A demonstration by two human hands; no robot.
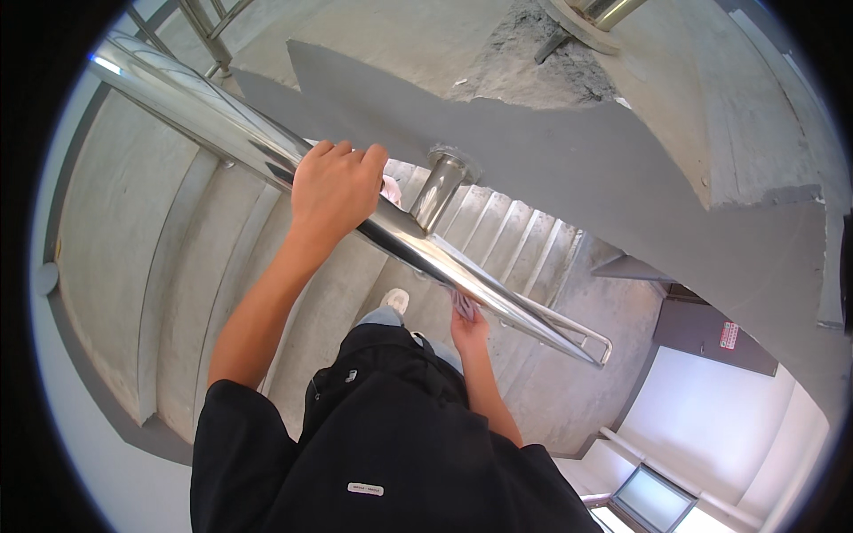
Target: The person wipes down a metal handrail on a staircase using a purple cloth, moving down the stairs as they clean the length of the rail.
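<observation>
My left hand [340,186] is wrapped over the top of a shiny stainless-steel handrail [406,233], knuckles up. A small pale pink patch shows just past its fingers; I cannot tell what it belongs to. Lower along the rail, my right hand [470,330] grips a crumpled greyish-pink cloth [464,304] at the rail's near underside. Part of that cloth is hidden by the rail. A short round steel bracket [440,193] joins the rail to the grey-painted stair side [533,143] between my two hands.
Concrete steps [206,220] lie to my left, and a lower flight [510,230] shows through the gap past the rail. The rail ends in a bent loop [603,350]. Broken concrete [533,60] surrounds a post base. A dark door [713,333] and a window [653,496] stand lower right.
</observation>
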